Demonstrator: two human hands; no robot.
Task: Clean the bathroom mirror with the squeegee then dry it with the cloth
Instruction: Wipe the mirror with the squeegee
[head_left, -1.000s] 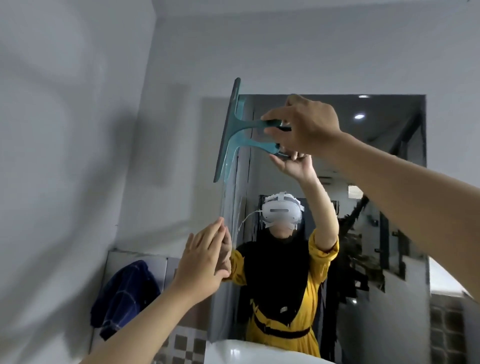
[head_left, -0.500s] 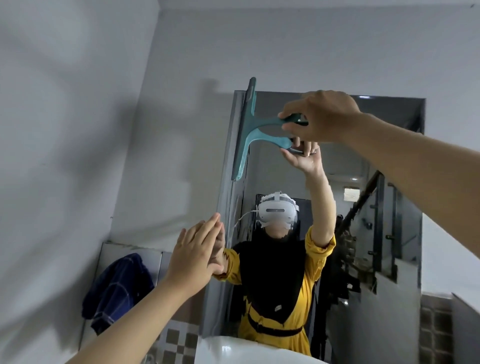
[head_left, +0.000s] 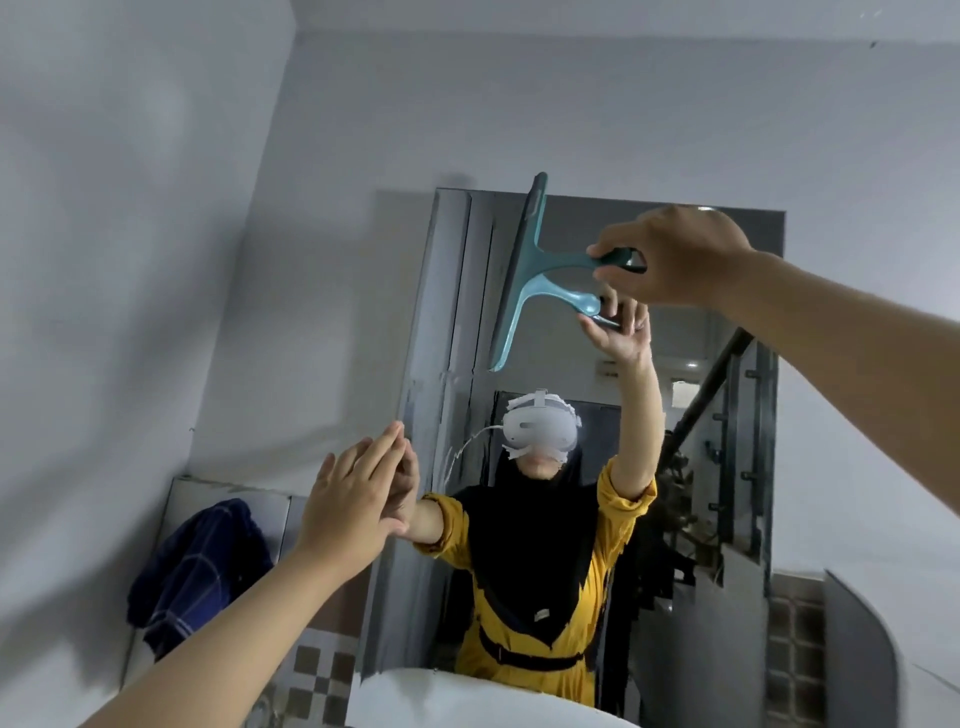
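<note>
The wall mirror (head_left: 727, 441) fills the middle of the view and reflects me. A teal squeegee (head_left: 524, 260) stands with its blade upright against the upper middle of the glass. My right hand (head_left: 670, 254) grips its handle from the right. My left hand (head_left: 358, 493) lies flat, fingers together, against the mirror's left edge lower down. A dark blue checked cloth (head_left: 197, 571) hangs on the tiled wall at the lower left, apart from both hands.
A white basin rim (head_left: 467, 701) shows at the bottom below the mirror. Checked tiles (head_left: 317, 670) cover the wall beside it. A grey curved object (head_left: 857, 649) stands at the lower right. Plain grey walls surround the mirror.
The squeegee and my right hand have moved rightward across the top of the mirror, away from its left edge. My left hand has stayed pressed at the mirror's left side.
</note>
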